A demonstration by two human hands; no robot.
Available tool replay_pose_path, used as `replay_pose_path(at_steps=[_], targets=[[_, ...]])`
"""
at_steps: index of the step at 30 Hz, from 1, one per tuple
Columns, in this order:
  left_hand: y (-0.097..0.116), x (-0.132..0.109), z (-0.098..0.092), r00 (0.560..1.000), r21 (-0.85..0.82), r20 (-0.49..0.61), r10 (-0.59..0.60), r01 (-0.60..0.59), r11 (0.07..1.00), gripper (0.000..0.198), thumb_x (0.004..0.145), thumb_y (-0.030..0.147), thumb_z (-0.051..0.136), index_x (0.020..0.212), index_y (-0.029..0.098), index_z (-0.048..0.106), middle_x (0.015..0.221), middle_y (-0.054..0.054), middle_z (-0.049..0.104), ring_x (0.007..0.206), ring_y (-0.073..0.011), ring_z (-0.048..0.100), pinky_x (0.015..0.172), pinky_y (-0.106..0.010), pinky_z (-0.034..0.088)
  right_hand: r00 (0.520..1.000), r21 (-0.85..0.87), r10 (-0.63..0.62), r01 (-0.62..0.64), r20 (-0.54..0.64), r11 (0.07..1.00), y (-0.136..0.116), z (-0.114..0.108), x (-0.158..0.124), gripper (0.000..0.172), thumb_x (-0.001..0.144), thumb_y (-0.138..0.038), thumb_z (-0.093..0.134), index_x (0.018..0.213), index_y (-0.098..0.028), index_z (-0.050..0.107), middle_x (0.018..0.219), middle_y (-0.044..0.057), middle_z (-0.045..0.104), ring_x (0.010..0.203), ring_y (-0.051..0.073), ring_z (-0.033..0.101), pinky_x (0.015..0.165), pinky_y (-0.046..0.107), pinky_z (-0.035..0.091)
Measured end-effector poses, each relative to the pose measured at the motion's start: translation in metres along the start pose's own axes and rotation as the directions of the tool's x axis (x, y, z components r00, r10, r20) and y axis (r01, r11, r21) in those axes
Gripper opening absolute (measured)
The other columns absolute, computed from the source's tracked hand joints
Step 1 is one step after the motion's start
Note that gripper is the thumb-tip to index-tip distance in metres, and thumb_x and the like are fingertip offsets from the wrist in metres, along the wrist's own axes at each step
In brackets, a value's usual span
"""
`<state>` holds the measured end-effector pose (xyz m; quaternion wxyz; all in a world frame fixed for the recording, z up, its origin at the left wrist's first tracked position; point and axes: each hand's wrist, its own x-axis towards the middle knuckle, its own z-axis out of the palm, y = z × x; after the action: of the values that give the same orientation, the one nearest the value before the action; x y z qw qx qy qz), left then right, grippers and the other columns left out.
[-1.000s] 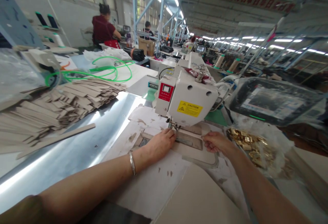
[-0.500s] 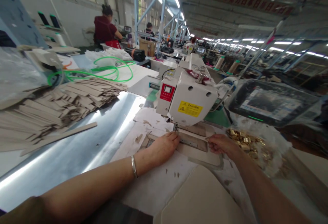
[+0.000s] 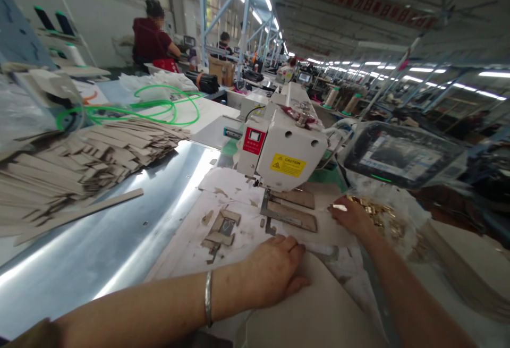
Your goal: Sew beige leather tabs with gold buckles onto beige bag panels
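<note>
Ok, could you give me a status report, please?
Left hand flat on beige panel. Right hand at bag of brass fittings. Clamp plate untouched under machine head.

You have two hands at work, your left hand point(image 3: 274, 272) and your right hand point(image 3: 351, 215), with one bracelet point(image 3: 207, 299) on the left wrist. Before you stands one sewing machine point(image 3: 285, 151), bearing one yellow label point(image 3: 287, 165) and one red panel point(image 3: 254, 141). One screen point(image 3: 398, 154) sits to your right, beside one bag of gold fittings point(image 3: 384, 220), too many to count. One big beige sheet point(image 3: 306, 311) lies under your left hand. To your left you have one heap of strips point(image 3: 79, 159), past counting, one loose strip point(image 3: 79, 209) and one green hose point(image 3: 159, 108). Two thread cones point(image 3: 330, 97) stand behind, and two people point(image 3: 149, 40) work farther off.
</note>
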<state>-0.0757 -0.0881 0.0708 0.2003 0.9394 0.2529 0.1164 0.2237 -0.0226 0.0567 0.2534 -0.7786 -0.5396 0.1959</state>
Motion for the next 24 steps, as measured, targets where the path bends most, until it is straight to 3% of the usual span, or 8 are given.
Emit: replay_pose_path(at_steps=[2, 4, 10, 16, 20, 24], targets=[[0.001, 0.006, 0.005, 1.000, 0.011, 0.017, -0.023, 0.023, 1.000, 0.051, 0.089, 0.042, 0.059, 0.126, 0.007, 0.053, 0.118, -0.015, 0.059, 0.107, -0.0286, 0.058, 0.098, -0.040, 0.048, 0.989, -0.092, -0.135, 0.128, -0.066, 0.987, 0.005, -0.024, -0.001, 0.016, 0.068, -0.038, 0.064, 0.069, -0.022, 0.062, 0.069, 0.004, 0.068, 0.069, 0.022, 0.063, 0.060, 0.029, 0.044], [0.000, 0.011, 0.008, 0.998, 0.015, 0.035, -0.044, 0.043, 0.999, 0.051, 0.087, 0.041, 0.063, 0.125, 0.008, 0.054, 0.117, -0.015, 0.059, 0.108, -0.0291, 0.057, 0.098, -0.040, 0.048, 0.981, -0.099, -0.185, 0.179, -0.062, 0.979, 0.010, -0.045, -0.009, 0.023, 0.069, -0.045, 0.063, 0.071, -0.022, 0.064, 0.073, 0.004, 0.068, 0.073, 0.022, 0.062, 0.061, 0.029, 0.044], [0.001, 0.022, 0.008, 0.996, 0.001, 0.080, -0.047, 0.047, 0.999, 0.040, 0.084, 0.035, 0.068, 0.113, 0.009, 0.059, 0.114, -0.014, 0.059, 0.105, -0.0272, 0.057, 0.096, -0.038, 0.048, 0.999, 0.176, 0.005, 0.002, -0.039, 0.984, 0.015, -0.076, -0.051, 0.036, 0.064, -0.053, 0.070, 0.077, -0.021, 0.060, 0.066, 0.000, 0.063, 0.061, 0.018, 0.059, 0.052, 0.026, 0.041], [0.003, 0.030, 0.004, 0.997, -0.027, 0.047, 0.064, -0.063, 0.998, 0.025, 0.080, 0.020, 0.069, 0.101, 0.014, 0.058, 0.109, -0.010, 0.061, 0.102, -0.0252, 0.058, 0.091, -0.036, 0.049, 0.964, 0.435, 0.265, -0.240, 0.003, 0.868, 0.032, -0.108, -0.104, 0.040, 0.063, -0.049, 0.078, 0.083, -0.023, 0.054, 0.060, -0.004, 0.061, 0.049, 0.016, 0.058, 0.044, 0.025, 0.043], [0.004, 0.034, 0.011, 0.986, -0.096, 0.088, 0.142, -0.133, 0.986, 0.008, 0.083, 0.012, 0.058, 0.089, 0.017, 0.055, 0.099, -0.008, 0.063, 0.095, -0.0223, 0.060, 0.087, -0.032, 0.048, 0.942, 0.539, 0.334, -0.263, -0.036, 0.800, 0.046, -0.131, -0.143, 0.044, 0.059, -0.044, 0.083, 0.082, -0.023, 0.053, 0.059, -0.005, 0.060, 0.046, 0.015, 0.057, 0.042, 0.024, 0.044], [0.006, 0.035, 0.017, 0.982, -0.140, 0.135, 0.130, -0.111, 0.984, 0.011, 0.081, 0.008, 0.051, 0.086, 0.019, 0.051, 0.094, -0.006, 0.063, 0.087, -0.0204, 0.061, 0.079, -0.029, 0.049, 0.933, 0.559, 0.349, -0.241, -0.093, 0.793, 0.052, -0.147, -0.173, 0.045, 0.057, -0.043, 0.085, 0.082, -0.023, 0.054, 0.060, -0.005, 0.060, 0.046, 0.013, 0.056, 0.041, 0.022, 0.043]])
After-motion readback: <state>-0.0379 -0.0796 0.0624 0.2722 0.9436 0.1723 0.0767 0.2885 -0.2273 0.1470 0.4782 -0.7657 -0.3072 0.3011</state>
